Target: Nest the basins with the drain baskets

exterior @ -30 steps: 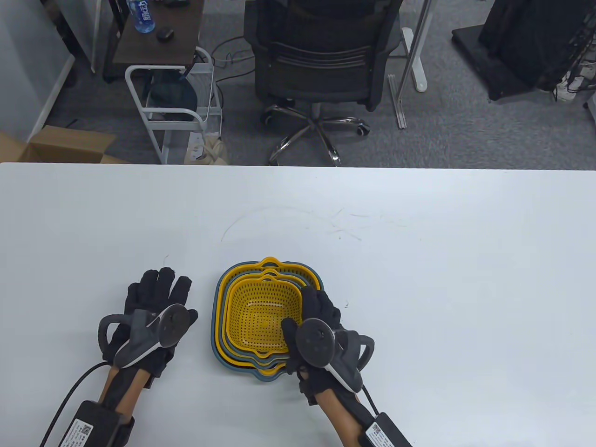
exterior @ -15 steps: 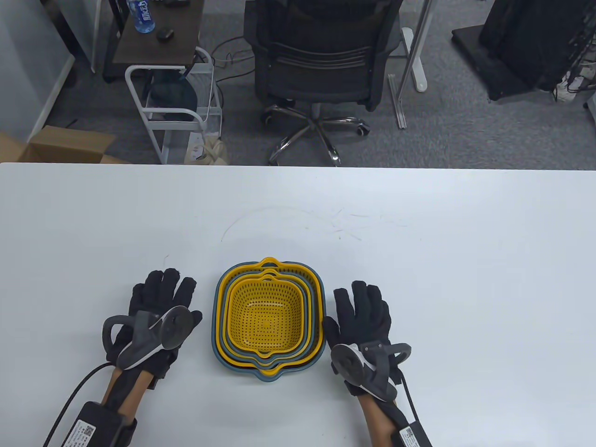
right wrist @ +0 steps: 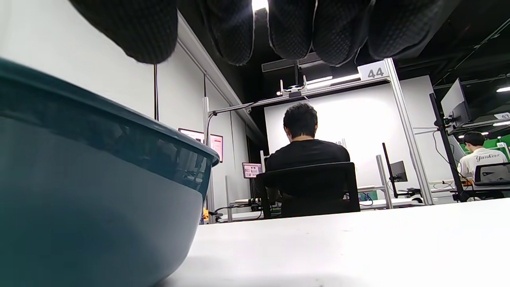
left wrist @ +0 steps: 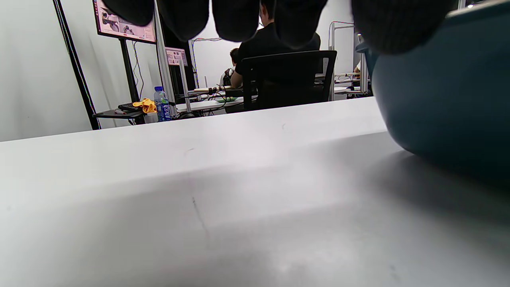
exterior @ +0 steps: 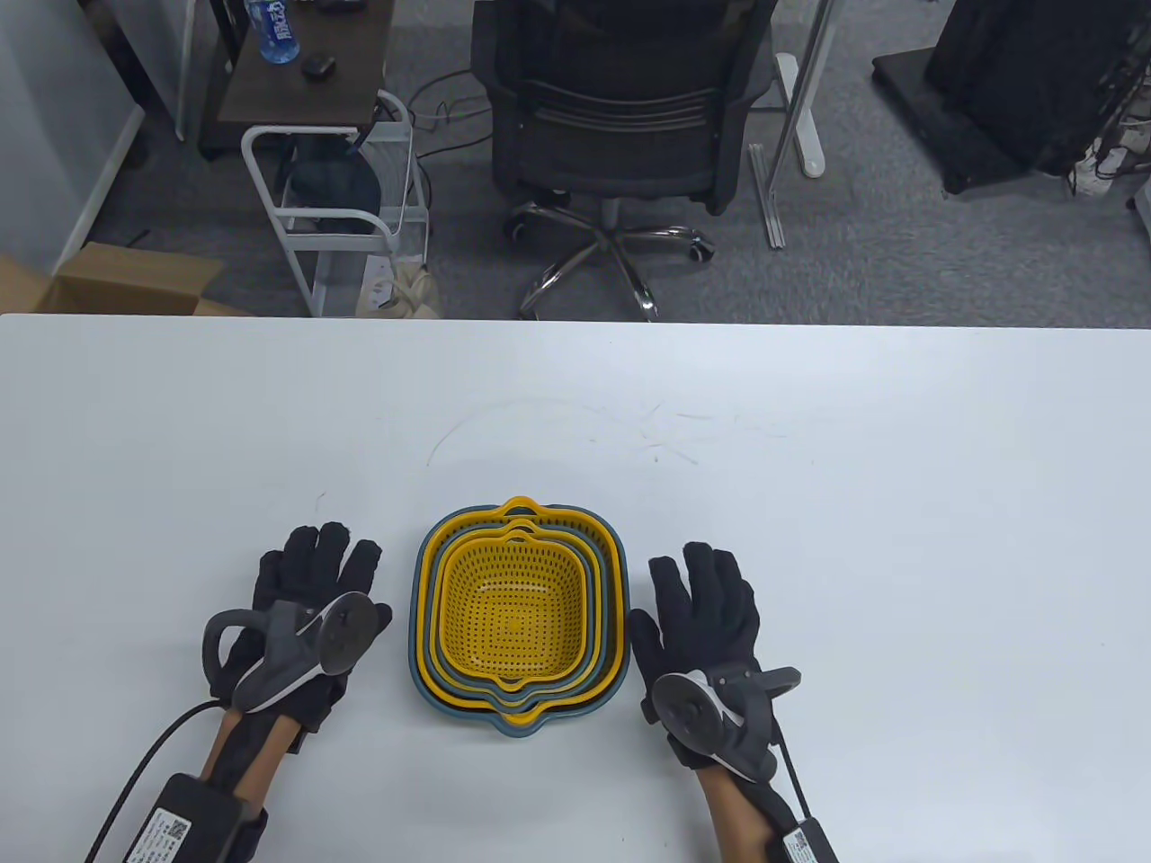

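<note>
light, stiff, slick plastic nested basin-and-basket stack [exterior: 519,616], best gripped at outer blue rim; left hand [exterior: 306,611], right hand [exterior: 706,629] flat, fingers spread, gripping nothing.

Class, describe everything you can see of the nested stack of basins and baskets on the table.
The nested stack alternates blue-grey basins with perforated yellow drain baskets, seemingly plastic, rounded-square, with small lugs at the near and far rims. The smallest yellow basket sits innermost, upright and empty. The stack stands on the white table between the left hand and right hand; neither visibly touches it.
</note>
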The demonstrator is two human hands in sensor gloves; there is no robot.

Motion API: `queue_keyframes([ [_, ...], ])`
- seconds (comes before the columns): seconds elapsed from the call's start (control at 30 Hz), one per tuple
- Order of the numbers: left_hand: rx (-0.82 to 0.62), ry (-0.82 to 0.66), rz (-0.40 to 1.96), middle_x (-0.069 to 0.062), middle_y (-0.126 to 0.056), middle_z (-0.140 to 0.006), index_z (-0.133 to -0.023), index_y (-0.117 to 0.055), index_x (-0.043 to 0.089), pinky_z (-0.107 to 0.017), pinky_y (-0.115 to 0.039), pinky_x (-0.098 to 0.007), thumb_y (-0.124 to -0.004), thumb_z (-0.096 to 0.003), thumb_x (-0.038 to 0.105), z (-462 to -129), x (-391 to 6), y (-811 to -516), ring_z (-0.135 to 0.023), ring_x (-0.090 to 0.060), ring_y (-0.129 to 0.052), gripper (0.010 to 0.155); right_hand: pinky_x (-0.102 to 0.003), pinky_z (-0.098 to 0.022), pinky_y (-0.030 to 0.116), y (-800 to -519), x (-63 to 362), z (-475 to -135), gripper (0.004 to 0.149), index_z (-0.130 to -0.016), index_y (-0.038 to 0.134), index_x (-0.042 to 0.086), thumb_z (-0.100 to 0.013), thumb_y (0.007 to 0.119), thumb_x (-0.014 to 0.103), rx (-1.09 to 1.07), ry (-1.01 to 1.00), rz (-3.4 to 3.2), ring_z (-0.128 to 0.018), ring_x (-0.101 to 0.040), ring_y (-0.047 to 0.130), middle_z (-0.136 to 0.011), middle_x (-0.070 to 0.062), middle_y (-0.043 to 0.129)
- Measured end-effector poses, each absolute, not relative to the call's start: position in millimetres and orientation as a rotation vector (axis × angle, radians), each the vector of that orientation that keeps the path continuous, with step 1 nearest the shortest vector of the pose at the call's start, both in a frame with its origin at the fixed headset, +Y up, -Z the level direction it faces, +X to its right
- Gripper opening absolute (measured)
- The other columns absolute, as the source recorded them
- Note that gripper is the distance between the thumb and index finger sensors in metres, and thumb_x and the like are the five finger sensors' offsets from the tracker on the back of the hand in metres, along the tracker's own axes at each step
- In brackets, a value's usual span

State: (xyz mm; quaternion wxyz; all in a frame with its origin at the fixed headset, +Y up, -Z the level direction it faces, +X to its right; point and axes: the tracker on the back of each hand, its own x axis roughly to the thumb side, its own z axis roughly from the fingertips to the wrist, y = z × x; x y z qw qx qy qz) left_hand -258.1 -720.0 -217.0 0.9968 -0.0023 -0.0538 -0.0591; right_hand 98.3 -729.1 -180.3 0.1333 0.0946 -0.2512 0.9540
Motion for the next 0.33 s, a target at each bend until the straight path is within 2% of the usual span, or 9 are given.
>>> queue_keyframes([
  [0.33,-0.013,-0.103,-0.120,-0.008,-0.045,-0.124,-0.111,-0.051,0.032,-0.079,-0.048,-0.061,-0.070,-0.0439,0.064,-215.6,-258.6,-720.8,-0.113,-0.043,-0.049,0.076,-0.070,-0.067,0.056,-726.7,98.4,-173.5,0.072,-0.105,0.050,0.007,-0.049,0.076,0.044,0.271,-0.748,2.747,-0.095,-0.056,0.054,-0.108,-0.027,0.048],
])
